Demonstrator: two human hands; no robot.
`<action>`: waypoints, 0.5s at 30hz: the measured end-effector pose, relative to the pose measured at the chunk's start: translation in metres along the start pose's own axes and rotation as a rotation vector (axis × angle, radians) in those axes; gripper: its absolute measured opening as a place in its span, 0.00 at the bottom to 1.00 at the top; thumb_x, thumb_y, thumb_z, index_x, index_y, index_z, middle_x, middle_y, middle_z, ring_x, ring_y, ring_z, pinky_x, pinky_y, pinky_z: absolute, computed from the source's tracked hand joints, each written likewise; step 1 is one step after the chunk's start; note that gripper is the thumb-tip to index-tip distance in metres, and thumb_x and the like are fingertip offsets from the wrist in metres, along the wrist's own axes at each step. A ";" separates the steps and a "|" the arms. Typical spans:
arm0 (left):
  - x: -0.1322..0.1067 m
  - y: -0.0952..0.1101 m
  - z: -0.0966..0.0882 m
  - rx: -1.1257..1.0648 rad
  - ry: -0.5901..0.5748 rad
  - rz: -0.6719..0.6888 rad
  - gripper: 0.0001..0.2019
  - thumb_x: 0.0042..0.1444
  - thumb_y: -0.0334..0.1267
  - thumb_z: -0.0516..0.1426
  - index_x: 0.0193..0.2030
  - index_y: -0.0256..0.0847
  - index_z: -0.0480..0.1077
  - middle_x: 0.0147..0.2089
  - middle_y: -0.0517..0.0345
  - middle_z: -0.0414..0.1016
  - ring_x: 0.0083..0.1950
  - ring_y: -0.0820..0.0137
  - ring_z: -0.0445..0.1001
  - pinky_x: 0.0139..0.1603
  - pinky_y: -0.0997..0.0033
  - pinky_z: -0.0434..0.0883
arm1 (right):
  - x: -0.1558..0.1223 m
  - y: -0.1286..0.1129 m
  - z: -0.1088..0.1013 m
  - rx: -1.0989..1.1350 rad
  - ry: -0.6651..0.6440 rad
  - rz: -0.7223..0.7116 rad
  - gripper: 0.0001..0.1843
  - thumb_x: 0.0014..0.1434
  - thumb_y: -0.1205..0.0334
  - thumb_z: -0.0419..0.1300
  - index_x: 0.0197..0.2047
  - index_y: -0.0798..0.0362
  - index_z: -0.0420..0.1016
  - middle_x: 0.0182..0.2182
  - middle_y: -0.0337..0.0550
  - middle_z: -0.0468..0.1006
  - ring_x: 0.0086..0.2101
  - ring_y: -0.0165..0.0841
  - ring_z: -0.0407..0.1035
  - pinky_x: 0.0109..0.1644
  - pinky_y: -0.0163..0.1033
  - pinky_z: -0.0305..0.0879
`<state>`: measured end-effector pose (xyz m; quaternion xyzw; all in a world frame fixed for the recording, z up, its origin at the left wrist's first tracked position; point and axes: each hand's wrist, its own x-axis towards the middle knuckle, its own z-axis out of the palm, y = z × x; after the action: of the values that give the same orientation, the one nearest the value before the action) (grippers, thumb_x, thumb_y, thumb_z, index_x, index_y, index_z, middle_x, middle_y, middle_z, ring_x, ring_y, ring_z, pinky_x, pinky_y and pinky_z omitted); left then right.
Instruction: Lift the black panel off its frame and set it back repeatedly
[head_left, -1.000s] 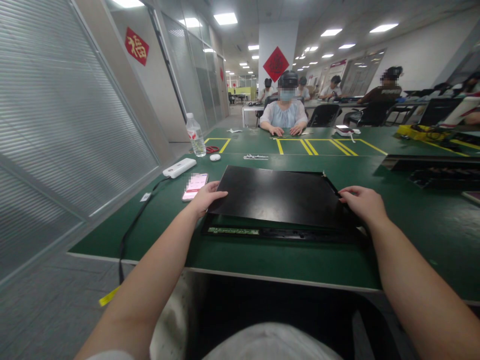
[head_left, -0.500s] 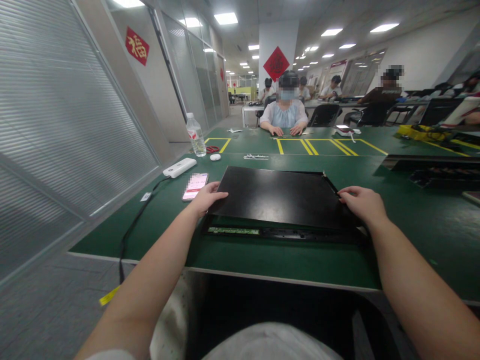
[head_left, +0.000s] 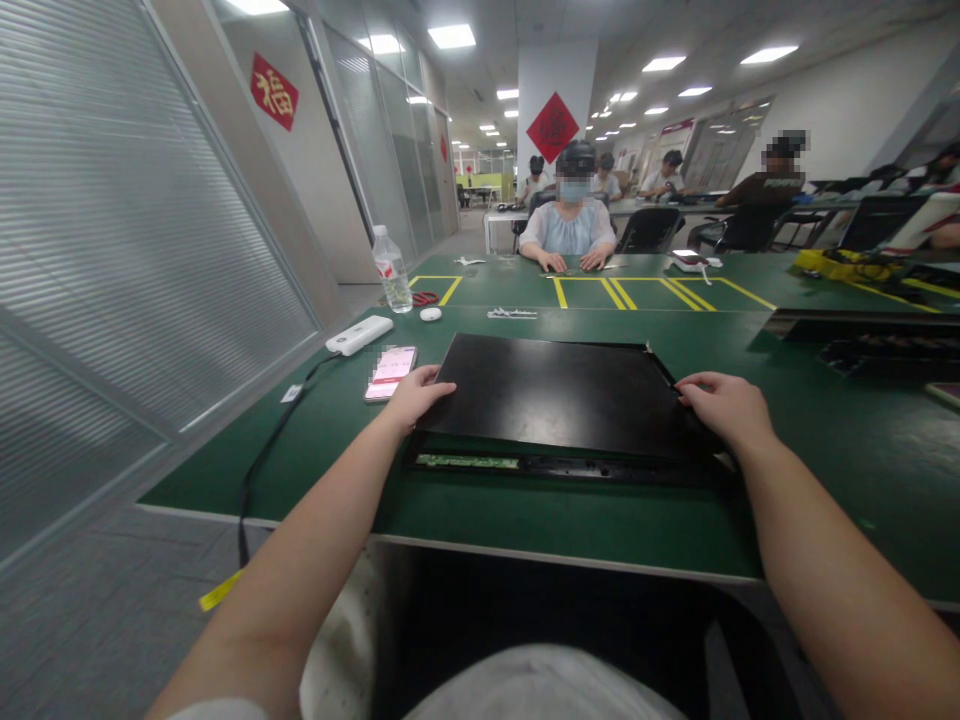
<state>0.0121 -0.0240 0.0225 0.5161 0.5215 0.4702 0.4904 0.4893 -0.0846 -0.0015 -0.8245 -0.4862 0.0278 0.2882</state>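
A flat black screen panel lies askew over a shallow black frame on the green table. Along the frame's near side, a green circuit board strip shows below the panel's edge. My left hand grips the panel's left edge, thumb on top and the other fingers partly hidden. On the opposite side, my right hand is closed with thumb and index finger pinching the frame's right rim. Whether those fingers also touch the panel cannot be made out.
Left of the panel lie a phone, a white power bank with a black strap, a white earbud case, red-handled scissors and a water bottle. Another person sits opposite. Dark parts lie at right.
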 end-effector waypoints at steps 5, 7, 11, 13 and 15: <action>0.001 -0.001 0.001 0.009 0.023 0.006 0.21 0.32 0.37 0.73 0.38 0.43 0.81 0.41 0.52 0.88 0.49 0.49 0.85 0.50 0.54 0.81 | 0.001 0.001 0.001 0.000 0.008 -0.010 0.13 0.52 0.53 0.61 0.37 0.43 0.86 0.32 0.44 0.85 0.36 0.46 0.76 0.37 0.46 0.68; 0.001 -0.002 0.001 0.011 0.022 0.009 0.21 0.32 0.37 0.73 0.38 0.43 0.81 0.41 0.52 0.88 0.50 0.49 0.85 0.51 0.54 0.81 | 0.002 0.001 0.001 -0.002 0.004 -0.010 0.14 0.52 0.53 0.61 0.38 0.43 0.86 0.32 0.45 0.85 0.36 0.46 0.76 0.37 0.47 0.68; 0.000 -0.001 0.001 0.012 0.012 0.016 0.21 0.32 0.38 0.73 0.38 0.43 0.81 0.41 0.52 0.88 0.50 0.48 0.85 0.52 0.53 0.80 | 0.004 0.003 0.001 -0.007 -0.002 -0.015 0.15 0.52 0.52 0.60 0.38 0.43 0.86 0.32 0.45 0.85 0.36 0.46 0.76 0.38 0.47 0.68; 0.000 -0.001 0.001 0.018 0.011 0.017 0.21 0.32 0.38 0.73 0.39 0.43 0.81 0.41 0.52 0.88 0.50 0.48 0.85 0.52 0.53 0.81 | 0.004 0.004 0.001 -0.005 -0.004 -0.024 0.15 0.52 0.52 0.60 0.38 0.43 0.86 0.31 0.45 0.85 0.36 0.46 0.76 0.37 0.46 0.68; -0.001 -0.001 0.001 0.023 0.015 0.018 0.21 0.32 0.39 0.73 0.39 0.43 0.81 0.41 0.53 0.89 0.50 0.48 0.85 0.52 0.53 0.81 | 0.004 0.005 0.000 0.003 -0.007 -0.048 0.15 0.52 0.52 0.60 0.38 0.44 0.86 0.31 0.45 0.85 0.35 0.45 0.76 0.36 0.46 0.67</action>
<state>0.0130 -0.0246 0.0214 0.5226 0.5259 0.4724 0.4765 0.4954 -0.0828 -0.0030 -0.8119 -0.5070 0.0247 0.2883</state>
